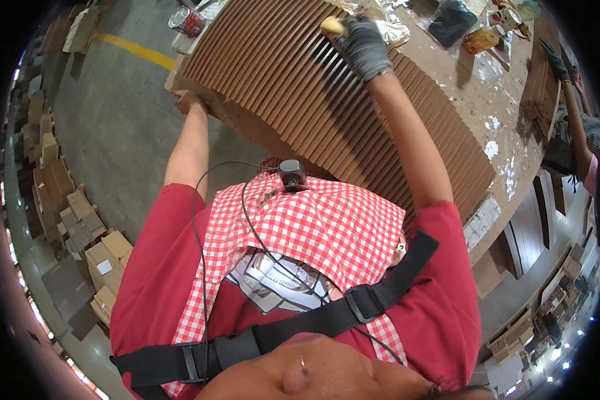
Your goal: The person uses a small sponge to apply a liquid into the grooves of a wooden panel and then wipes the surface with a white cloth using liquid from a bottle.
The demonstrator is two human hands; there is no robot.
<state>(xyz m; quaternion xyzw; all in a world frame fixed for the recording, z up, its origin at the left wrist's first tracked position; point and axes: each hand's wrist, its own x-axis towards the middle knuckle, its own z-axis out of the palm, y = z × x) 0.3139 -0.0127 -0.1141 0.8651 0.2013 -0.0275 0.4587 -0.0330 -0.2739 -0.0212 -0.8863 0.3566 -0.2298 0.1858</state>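
A wide brown panel with ridged slats (pixel 280 80) lies across the worktable in front of me. My right hand (pixel 365 50), in a grey glove, is closed on a yellow sponge (pixel 333 27) and presses it to the slats toward the far edge. Bare and partly hidden, my left hand (pixel 190 100) is closed round the worktable's edge (pixel 175 77) at the near left corner, beside the panel's end.
An open tin can (pixel 187 21) stands at the far left corner. Farther right are a dark plastic-wrapped bundle (pixel 452 23), a jar of orange-brown liquid (pixel 483 40) and crumpled cloth (pixel 393 32). Another person's gloved hand (pixel 555 60) rests on brown slats at right. Stacked cartons (pixel 107 263) line the left floor.
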